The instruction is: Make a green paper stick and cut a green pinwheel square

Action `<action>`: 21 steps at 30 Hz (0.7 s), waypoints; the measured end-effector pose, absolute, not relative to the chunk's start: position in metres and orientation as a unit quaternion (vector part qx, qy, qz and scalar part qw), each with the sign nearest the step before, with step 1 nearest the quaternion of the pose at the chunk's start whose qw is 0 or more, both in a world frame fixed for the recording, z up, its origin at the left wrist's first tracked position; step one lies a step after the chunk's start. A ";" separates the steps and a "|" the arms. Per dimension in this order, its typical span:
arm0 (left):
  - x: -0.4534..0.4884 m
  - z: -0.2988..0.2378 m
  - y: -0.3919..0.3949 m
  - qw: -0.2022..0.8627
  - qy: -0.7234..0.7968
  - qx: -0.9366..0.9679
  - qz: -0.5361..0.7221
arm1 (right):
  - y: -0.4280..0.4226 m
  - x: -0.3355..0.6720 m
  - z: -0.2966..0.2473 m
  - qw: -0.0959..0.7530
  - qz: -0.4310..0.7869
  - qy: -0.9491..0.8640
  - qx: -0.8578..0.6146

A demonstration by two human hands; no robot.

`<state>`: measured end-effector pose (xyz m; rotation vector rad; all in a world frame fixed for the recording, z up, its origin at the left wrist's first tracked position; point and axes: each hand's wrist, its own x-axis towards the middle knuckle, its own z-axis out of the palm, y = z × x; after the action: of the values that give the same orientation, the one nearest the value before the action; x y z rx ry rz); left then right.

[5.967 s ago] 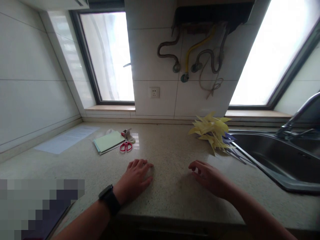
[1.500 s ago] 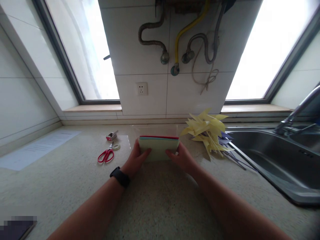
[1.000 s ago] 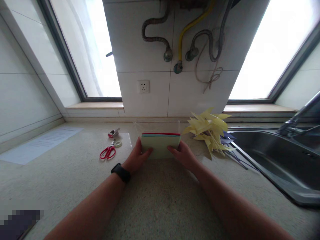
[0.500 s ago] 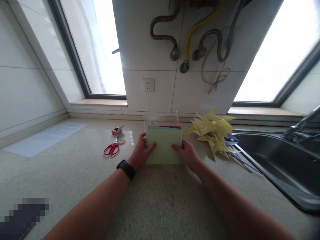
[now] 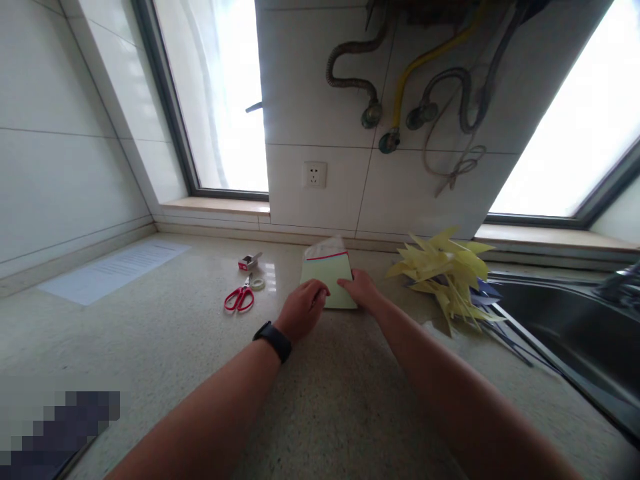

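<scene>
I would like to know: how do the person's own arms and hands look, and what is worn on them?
The left hand and right hand wear no gloves, and no sleeves show on the forearms. A black wristwatch with a wide strap circles the left wrist; nothing shows on the right.

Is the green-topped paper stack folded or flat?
Flat, as far as it shows: the paper stack has no visible crease across its pale green top, and its far edge runs straight. The left hand covers part.
</scene>
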<state>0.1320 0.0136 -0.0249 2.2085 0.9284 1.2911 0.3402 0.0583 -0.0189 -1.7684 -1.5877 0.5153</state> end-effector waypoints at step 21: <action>0.138 -0.037 0.019 0.200 0.327 0.903 0.192 | 0.053 0.251 0.037 0.232 0.019 -0.730 -0.643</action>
<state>0.1382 0.0190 -0.0374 2.5253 0.9144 0.5365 0.2512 0.0529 0.0373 -1.7660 -2.0057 0.0533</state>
